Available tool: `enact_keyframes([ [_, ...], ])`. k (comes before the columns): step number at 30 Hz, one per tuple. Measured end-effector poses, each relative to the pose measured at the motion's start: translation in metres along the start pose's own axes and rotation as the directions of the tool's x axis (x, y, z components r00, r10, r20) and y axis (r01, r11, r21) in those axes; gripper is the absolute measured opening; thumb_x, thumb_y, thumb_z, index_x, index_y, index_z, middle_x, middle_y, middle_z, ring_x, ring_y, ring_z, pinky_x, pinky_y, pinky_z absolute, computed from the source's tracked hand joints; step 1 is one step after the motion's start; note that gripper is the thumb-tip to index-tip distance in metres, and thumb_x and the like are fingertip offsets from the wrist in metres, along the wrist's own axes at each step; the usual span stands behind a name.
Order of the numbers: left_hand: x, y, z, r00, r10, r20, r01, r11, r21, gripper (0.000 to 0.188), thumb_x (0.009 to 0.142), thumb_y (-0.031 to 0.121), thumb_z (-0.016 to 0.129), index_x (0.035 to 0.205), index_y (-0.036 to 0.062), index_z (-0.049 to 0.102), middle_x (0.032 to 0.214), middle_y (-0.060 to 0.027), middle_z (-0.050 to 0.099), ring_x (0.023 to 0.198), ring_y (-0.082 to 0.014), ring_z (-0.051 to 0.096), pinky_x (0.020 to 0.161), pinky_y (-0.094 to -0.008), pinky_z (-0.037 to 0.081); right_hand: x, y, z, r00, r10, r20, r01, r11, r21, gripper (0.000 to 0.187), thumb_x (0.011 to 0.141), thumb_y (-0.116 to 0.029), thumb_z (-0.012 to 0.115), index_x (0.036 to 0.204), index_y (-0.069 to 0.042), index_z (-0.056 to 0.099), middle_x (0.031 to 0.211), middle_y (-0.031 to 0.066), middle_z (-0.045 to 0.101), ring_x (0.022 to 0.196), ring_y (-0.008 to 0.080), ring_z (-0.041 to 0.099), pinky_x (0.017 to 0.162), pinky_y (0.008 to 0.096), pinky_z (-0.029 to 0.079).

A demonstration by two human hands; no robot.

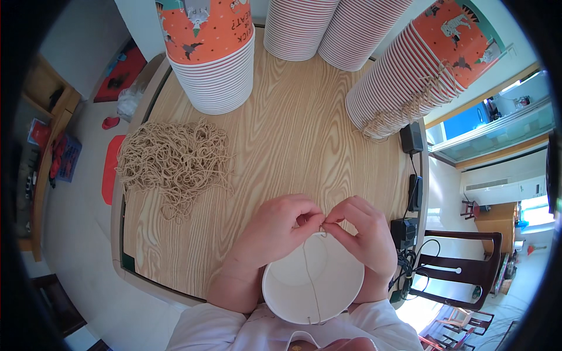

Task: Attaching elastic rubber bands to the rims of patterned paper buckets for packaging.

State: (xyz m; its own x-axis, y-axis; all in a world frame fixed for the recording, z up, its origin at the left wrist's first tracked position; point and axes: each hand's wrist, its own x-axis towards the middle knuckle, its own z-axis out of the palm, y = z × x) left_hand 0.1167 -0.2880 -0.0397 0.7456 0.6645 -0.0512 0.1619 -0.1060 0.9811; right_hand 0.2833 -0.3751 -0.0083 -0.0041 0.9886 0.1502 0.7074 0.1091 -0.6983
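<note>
A white paper bucket [342, 281] rests against my body at the table's near edge, its open mouth facing up. A thin tan twine [308, 270] runs across the mouth from the near rim to the far rim. At the far rim, my left hand [276, 229] and my right hand [366, 237] meet with fingertips pinched on the end of that twine. The fingers hide the exact spot where twine and rim meet. A tangled heap of cut tan twine [175, 161] lies on the table to the left.
Tall stacks of nested paper buckets stand along the far side: an orange-printed stack [211, 70], white stacks [298, 29] and a tilted stack [404, 76] with twine handles hanging off it. Black power adapters [404, 233] and cables line the table's right edge, beside a dark wooden chair [462, 266].
</note>
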Motion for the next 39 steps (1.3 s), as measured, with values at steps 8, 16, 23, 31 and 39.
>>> enact_keyframes([
  [8,0.0,-0.004,-0.005,0.993,0.11,0.051,-0.111,0.994,0.005,0.012,0.082,0.01,0.063,0.088,0.0011,0.066,0.079,-0.0118,0.062,0.071,-0.0256,0.061,0.064,-0.0348,0.048,0.001,0.003,-0.001,0.999,0.047,0.009,-0.048,0.996,0.073,0.015,0.072,-0.002,0.072,0.084,-0.003,0.062,0.079,0.0095,0.061,0.076,0.028,0.06,0.065,0.0348,0.048],
  [16,0.002,-0.004,-0.008,0.989,0.11,0.1,-0.11,0.994,-0.01,0.012,0.08,0.01,0.065,0.088,0.0022,0.066,0.081,-0.0106,0.063,0.075,-0.0244,0.062,0.066,-0.0337,0.049,0.002,0.006,-0.005,0.996,0.032,0.08,-0.047,0.98,0.193,0.014,0.072,0.0,0.072,0.083,-0.004,0.064,0.076,0.0085,0.061,0.076,0.0257,0.06,0.065,0.032,0.047],
  [23,0.021,-0.036,-0.011,0.98,0.076,0.186,-0.052,0.99,-0.13,0.012,0.079,0.007,0.069,0.089,0.0016,0.066,0.087,-0.0089,0.066,0.081,-0.0169,0.064,0.069,-0.0292,0.051,0.008,0.025,0.001,0.983,0.112,0.144,-0.154,0.933,0.324,0.01,0.073,-0.002,0.073,0.08,-0.001,0.065,0.075,0.0086,0.062,0.073,0.0194,0.061,0.064,0.028,0.047],
  [31,0.041,-0.083,0.001,0.86,0.245,0.448,0.116,0.761,-0.638,0.011,0.083,0.004,0.066,0.093,0.0005,0.062,0.09,-0.0023,0.064,0.086,-0.0103,0.061,0.08,-0.0249,0.049,0.012,0.031,-0.001,0.964,0.097,0.248,-0.191,0.9,0.392,0.01,0.074,-0.003,0.073,0.082,-0.001,0.066,0.078,0.0078,0.063,0.075,0.0164,0.063,0.067,0.0262,0.047],
  [39,0.048,-0.102,0.015,0.812,0.311,0.494,0.206,0.639,-0.741,0.009,0.085,0.003,0.061,0.094,0.0011,0.059,0.089,-0.004,0.063,0.085,-0.0116,0.061,0.078,-0.026,0.05,0.014,0.047,-0.004,0.94,-0.022,0.342,-0.127,0.904,0.407,0.015,0.078,-0.001,0.069,0.093,0.0,0.066,0.086,0.0082,0.066,0.082,0.0182,0.065,0.072,0.0279,0.049],
])
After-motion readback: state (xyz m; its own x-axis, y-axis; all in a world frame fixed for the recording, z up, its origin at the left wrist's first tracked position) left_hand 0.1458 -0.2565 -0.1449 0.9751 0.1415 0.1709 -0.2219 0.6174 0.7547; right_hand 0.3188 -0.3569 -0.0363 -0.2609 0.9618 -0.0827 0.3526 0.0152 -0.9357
